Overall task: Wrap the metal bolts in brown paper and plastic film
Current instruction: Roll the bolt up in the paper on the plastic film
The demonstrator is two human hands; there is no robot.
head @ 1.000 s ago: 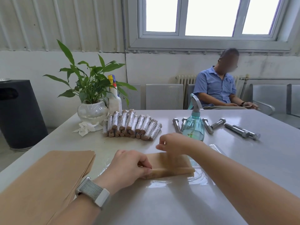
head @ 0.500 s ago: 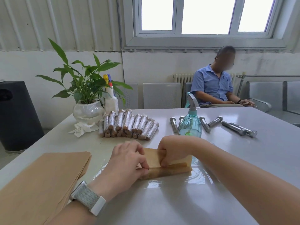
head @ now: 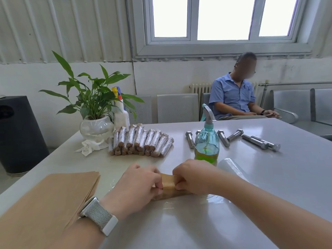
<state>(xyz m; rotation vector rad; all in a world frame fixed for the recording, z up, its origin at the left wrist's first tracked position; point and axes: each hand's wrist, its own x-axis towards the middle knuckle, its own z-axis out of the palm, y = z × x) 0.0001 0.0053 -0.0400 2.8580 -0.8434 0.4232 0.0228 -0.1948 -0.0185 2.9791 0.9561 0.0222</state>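
A brown paper roll point(head: 168, 184) lies on clear plastic film point(head: 213, 197) spread on the grey table point(head: 269, 177). My left hand point(head: 136, 187) grips its left end with curled fingers. My right hand point(head: 194, 177) grips its right end, thumb underneath. The bolt inside the paper is hidden. Several bare metal bolts point(head: 258, 141) lie at the far right. A row of several wrapped bolts point(head: 142, 141) lies at the far middle. A film roll point(head: 230, 168) rests behind my right forearm.
A stack of brown paper sheets point(head: 45, 203) lies at the near left. A blue spray bottle point(head: 206, 142) with green liquid stands beyond my hands. A potted plant point(head: 95, 105), a white bottle point(head: 121, 114) and crumpled tissue point(head: 89, 147) sit far left. A person point(head: 235, 94) sits behind the table.
Both hands have moved closer together on the paper, and the flat paper flap has been rolled up tighter into a narrower bundle. The view shifted slightly.
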